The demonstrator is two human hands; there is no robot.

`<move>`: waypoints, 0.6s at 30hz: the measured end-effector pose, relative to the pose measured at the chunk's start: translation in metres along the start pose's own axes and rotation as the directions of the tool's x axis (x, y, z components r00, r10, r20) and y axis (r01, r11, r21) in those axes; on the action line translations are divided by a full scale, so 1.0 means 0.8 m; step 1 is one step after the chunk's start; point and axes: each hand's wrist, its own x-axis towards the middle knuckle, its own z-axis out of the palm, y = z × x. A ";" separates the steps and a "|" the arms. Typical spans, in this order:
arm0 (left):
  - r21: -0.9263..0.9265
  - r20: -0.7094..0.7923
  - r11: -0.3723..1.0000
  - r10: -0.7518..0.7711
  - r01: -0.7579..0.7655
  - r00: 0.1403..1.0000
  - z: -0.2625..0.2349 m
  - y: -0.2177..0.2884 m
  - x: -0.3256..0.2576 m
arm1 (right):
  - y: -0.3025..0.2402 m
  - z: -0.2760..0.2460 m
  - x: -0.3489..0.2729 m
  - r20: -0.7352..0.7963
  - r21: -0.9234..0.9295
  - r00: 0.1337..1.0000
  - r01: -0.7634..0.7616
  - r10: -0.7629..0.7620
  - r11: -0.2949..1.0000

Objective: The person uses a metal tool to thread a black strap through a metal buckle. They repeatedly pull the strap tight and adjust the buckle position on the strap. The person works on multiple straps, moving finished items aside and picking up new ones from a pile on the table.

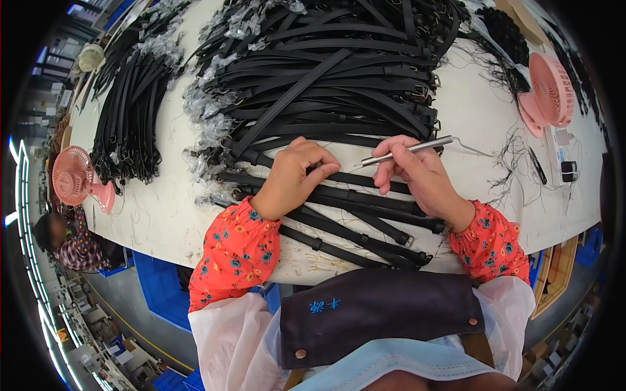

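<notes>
Many black belts (326, 98) with metal buckles lie heaped across the white table in front of me. My left hand (297, 174) is closed, thumb and forefinger pinched on a black belt (355, 180) at the near side of the heap. In my right hand (417, 171) is a slim metal pen-like tool (409, 150), held like a pencil. Its thin tip points left, close to my left fingertips; whether it touches the belt I cannot tell. A thin bent wire (471, 148) runs from the tool's back end. Several more belts (352, 238) lie loose between my forearms.
Crumpled clear plastic wrap (212, 124) covers the belts' left ends. A second bundle of belts (130, 117) lies at the left, near a pink fan (73, 176). Another pink fan (551, 88), loose black threads (512, 163) and a black pen (538, 166) are at the right.
</notes>
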 end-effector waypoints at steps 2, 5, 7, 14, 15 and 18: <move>-0.031 0.017 0.991 -0.133 0.134 0.991 -0.002 0.005 0.001 | -0.002 0.003 0.001 0.035 -0.028 0.999 -0.031 0.032 0.999; -0.384 -0.022 0.895 -0.255 0.228 0.967 0.008 -0.007 0.002 | -0.001 0.007 0.002 0.098 -0.098 0.995 -0.027 0.037 0.995; -0.454 -0.009 0.861 -0.260 0.228 0.966 0.007 -0.010 0.004 | -0.001 0.008 0.004 0.111 -0.152 0.993 -0.028 0.045 0.988; -0.644 0.037 0.734 -0.251 0.215 0.967 0.003 -0.010 0.004 | -0.008 0.019 0.004 0.146 -0.271 0.986 -0.044 0.086 0.962; -0.651 0.040 0.728 -0.253 0.217 0.967 0.003 -0.010 0.004 | -0.008 0.020 0.004 0.144 -0.269 0.986 -0.040 0.081 0.962; -0.662 0.052 0.716 -0.253 0.223 0.966 0.003 -0.010 0.003 | -0.008 0.018 0.005 0.151 -0.278 0.984 -0.049 0.094 0.959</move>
